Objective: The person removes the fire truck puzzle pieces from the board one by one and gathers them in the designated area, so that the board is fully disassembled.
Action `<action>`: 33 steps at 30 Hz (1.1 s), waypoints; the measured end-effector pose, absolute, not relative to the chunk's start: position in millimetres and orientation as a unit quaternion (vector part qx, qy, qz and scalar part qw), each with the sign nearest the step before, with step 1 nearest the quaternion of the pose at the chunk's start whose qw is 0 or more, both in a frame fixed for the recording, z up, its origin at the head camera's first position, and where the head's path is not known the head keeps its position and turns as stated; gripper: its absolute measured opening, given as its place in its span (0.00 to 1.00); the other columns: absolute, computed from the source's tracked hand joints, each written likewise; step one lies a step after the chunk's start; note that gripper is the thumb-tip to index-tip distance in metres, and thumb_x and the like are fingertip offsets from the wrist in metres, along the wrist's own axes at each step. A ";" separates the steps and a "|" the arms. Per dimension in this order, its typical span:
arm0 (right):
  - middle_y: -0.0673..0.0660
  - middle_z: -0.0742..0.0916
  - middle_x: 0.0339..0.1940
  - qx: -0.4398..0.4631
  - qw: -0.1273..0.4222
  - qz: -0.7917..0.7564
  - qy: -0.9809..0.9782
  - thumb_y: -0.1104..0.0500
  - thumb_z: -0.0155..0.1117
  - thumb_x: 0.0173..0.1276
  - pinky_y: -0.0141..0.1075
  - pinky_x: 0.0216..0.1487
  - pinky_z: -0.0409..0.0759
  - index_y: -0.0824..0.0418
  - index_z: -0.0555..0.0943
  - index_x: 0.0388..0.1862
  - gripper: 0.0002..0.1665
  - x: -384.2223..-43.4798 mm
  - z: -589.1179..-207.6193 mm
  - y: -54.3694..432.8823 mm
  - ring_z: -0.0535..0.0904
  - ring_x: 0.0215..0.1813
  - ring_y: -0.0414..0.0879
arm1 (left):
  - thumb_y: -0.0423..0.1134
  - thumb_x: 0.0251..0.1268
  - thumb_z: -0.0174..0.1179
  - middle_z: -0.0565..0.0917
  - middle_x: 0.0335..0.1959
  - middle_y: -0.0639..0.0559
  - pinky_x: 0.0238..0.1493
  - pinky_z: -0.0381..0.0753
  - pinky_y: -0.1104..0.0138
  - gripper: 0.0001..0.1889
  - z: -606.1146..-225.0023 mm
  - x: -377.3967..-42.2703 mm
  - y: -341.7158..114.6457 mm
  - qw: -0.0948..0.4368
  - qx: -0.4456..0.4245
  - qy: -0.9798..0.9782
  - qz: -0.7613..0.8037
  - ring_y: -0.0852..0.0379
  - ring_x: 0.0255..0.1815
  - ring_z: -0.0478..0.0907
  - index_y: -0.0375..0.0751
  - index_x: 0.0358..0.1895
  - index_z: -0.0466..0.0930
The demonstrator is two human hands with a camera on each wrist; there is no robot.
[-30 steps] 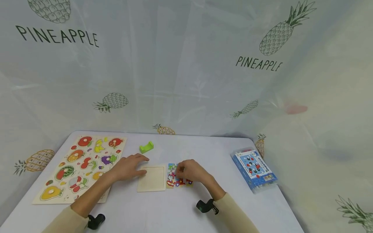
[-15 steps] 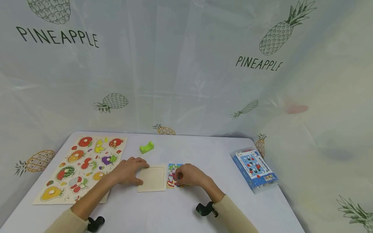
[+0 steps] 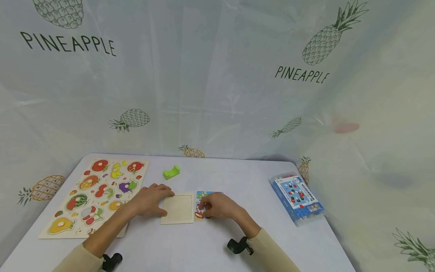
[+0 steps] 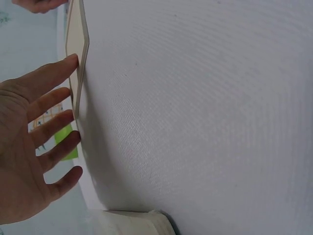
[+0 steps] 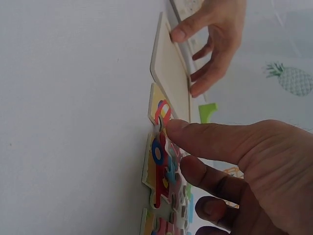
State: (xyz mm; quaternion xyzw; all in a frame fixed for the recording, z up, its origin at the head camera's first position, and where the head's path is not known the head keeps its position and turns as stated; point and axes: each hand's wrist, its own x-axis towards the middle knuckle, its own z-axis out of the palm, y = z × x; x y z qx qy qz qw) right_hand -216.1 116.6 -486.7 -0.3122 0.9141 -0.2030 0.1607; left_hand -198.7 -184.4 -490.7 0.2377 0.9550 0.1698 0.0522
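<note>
A square, light wooden puzzle tray (image 3: pixel 177 209) with a raised rim lies flat on the table. My left hand (image 3: pixel 149 201) rests at its left side, fingers spread, and the thumb touches the rim in the left wrist view. Just right of the tray are several colorful jigsaw pieces (image 5: pixel 161 166), partly hidden under my right hand (image 3: pixel 220 205). In the right wrist view, its thumb is at the piece nearest the tray, which has a red shape on yellow. The bent index finger stays apart from the thumb, with no piece visibly gripped between them.
A fruit puzzle board (image 3: pixel 78 223) lies on the left of the table. A small green block (image 3: pixel 171 172) sits behind the tray. At the right edge is a blue box (image 3: pixel 297 198). A pineapple-print curtain (image 3: pixel 210 75) hangs behind.
My right hand has shifted slightly left over the pieces, toward the tray. My left thumb has moved down along the tray's left side, spreading away from the fingers.
</note>
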 end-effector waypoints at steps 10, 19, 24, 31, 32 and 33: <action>0.39 0.80 0.25 -0.313 0.151 -0.200 0.916 0.56 0.76 0.62 0.27 0.33 0.73 0.48 0.86 0.37 0.07 -212.8 -485.5 114.5 0.73 0.30 0.32 | 0.49 0.48 0.77 0.79 0.63 0.50 0.58 0.70 0.38 0.31 -491.2 -199.1 -184.8 0.051 0.236 0.955 0.173 0.42 0.64 0.72 0.52 0.60 0.82; 0.39 0.79 0.25 -0.345 0.142 -0.189 0.908 0.52 0.79 0.58 0.27 0.31 0.72 0.48 0.85 0.44 0.16 -210.6 -495.7 106.5 0.72 0.30 0.32 | 0.49 0.48 0.77 0.79 0.62 0.48 0.57 0.71 0.38 0.31 -491.7 -198.6 -185.5 0.046 0.240 0.954 0.173 0.41 0.64 0.72 0.50 0.59 0.82; 0.39 0.79 0.25 -0.346 0.136 -0.179 0.911 0.51 0.79 0.58 0.28 0.31 0.71 0.46 0.85 0.41 0.13 -209.5 -494.6 106.2 0.72 0.30 0.32 | 0.49 0.49 0.77 0.79 0.62 0.48 0.56 0.71 0.37 0.31 -491.6 -198.1 -185.7 0.045 0.241 0.954 0.172 0.40 0.64 0.72 0.50 0.59 0.82; 0.39 0.78 0.25 -0.355 0.132 -0.158 0.912 0.51 0.78 0.59 0.28 0.30 0.70 0.45 0.86 0.45 0.15 -208.2 -493.0 105.4 0.71 0.30 0.33 | 0.50 0.48 0.77 0.79 0.62 0.48 0.56 0.71 0.37 0.31 -492.1 -198.1 -185.7 0.042 0.242 0.955 0.167 0.40 0.63 0.72 0.50 0.59 0.82; 0.39 0.78 0.25 -0.352 0.131 -0.155 0.914 0.50 0.78 0.59 0.28 0.30 0.70 0.45 0.86 0.45 0.15 -207.7 -492.4 105.2 0.71 0.29 0.33 | 0.50 0.48 0.77 0.79 0.62 0.48 0.56 0.71 0.37 0.31 -492.1 -198.2 -185.8 0.042 0.243 0.955 0.167 0.40 0.63 0.72 0.50 0.59 0.82; 0.39 0.78 0.24 -0.350 0.129 -0.152 0.915 0.50 0.78 0.59 0.28 0.29 0.70 0.45 0.86 0.44 0.14 -207.1 -491.7 105.0 0.71 0.29 0.33 | 0.50 0.48 0.77 0.79 0.62 0.48 0.56 0.71 0.37 0.31 -492.2 -198.1 -185.8 0.042 0.243 0.954 0.168 0.40 0.63 0.72 0.50 0.59 0.82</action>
